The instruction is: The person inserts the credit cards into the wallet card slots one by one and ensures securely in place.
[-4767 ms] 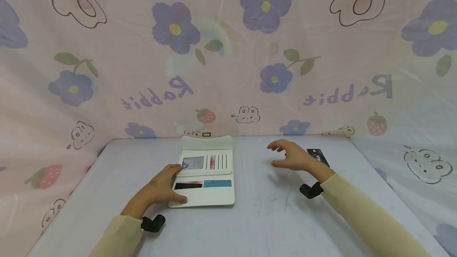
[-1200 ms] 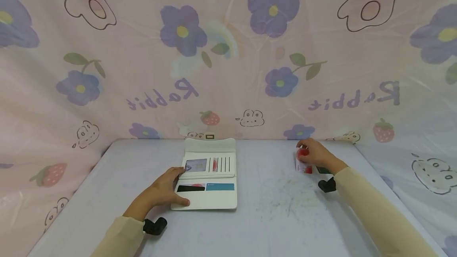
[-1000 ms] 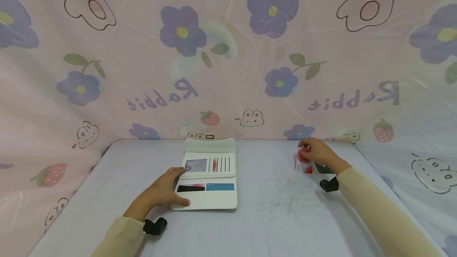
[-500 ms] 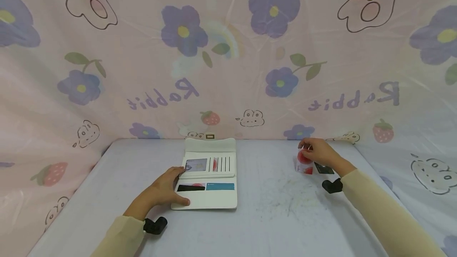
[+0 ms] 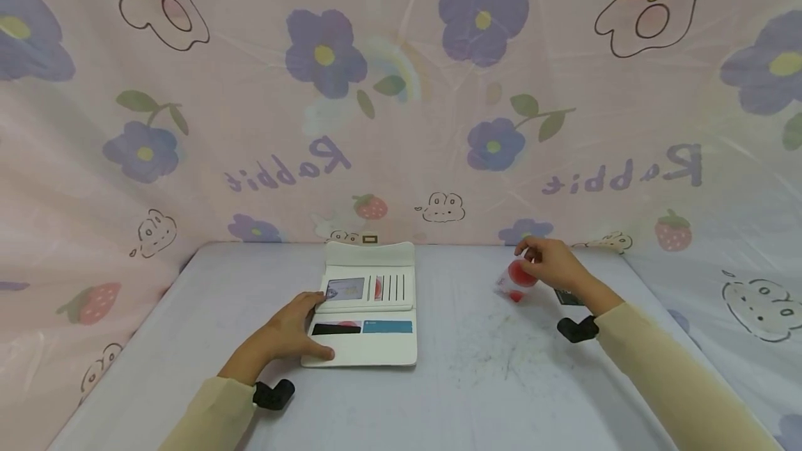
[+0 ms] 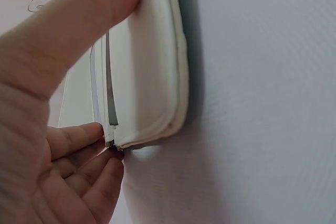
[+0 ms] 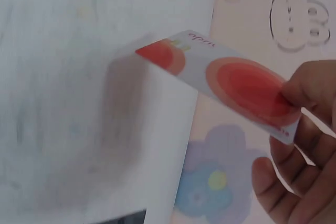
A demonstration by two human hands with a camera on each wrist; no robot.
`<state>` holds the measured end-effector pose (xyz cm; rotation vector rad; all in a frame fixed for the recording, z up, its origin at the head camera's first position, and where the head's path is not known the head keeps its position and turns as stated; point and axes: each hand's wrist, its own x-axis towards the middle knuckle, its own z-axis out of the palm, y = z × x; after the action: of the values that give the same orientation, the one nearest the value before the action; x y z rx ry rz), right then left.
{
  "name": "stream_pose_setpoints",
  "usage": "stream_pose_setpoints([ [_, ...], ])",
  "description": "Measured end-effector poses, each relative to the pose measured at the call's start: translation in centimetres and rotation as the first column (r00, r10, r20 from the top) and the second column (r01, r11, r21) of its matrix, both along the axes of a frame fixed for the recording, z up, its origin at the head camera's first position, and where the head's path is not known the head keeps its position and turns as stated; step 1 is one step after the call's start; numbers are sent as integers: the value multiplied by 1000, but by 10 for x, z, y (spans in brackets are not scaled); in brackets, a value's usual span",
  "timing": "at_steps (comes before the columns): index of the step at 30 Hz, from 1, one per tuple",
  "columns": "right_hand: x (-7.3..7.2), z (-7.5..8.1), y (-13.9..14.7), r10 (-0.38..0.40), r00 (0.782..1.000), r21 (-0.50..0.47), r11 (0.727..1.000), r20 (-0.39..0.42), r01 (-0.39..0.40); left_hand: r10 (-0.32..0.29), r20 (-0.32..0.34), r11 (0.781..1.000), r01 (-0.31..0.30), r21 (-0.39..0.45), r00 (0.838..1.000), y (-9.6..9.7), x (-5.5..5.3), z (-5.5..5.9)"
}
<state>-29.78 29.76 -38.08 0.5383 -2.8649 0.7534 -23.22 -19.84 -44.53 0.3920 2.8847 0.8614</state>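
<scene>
Card (image 5: 515, 279), white with red circles: now lifted off the bench (image 5: 476, 381) in your right hand (image 5: 554, 264), where half a second ago it sat lower, beside the dark card (image 5: 567, 297) that lies flat by your wrist. The lift has carried it a little leftward, toward the wallet (image 5: 366, 312), so the pick-up looks complete and the carry begun. Right grip: thumb and fingertips (image 7: 299, 90) pinching one end of the card, the rest hanging free and tilted over the surface; forearm stretched forward, palm down. Left hand (image 5: 289, 329): flat along the left edge of the open white wallet, thumb (image 6: 68, 40) laid across the lower flap, fingers straight against the stacked edges, pressing rather than clasping. Wallet: open, upper slots holding cards, two more in the lower pocket, clasp flap toward the printed curtain (image 5: 401, 89).
</scene>
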Motion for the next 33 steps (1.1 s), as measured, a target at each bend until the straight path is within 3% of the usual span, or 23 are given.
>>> stream_pose_setpoints([
  [11, 6, -1, -38, 30, 999, -84, 996, 15, -28, -1, 7, 1000, 1, 9, 1000, -1, -1, 1],
  [22, 12, -4, -71, 42, 999, -99, 994, 2, -42, 7, 9, 1000, -7, -1, 1000, -1, -1, 0],
  [33, 10, -7, -100, 37, 999, -231, 972, -18, -40, -2, 6, 1000, 2, 0, 1000, -1, -2, -1],
])
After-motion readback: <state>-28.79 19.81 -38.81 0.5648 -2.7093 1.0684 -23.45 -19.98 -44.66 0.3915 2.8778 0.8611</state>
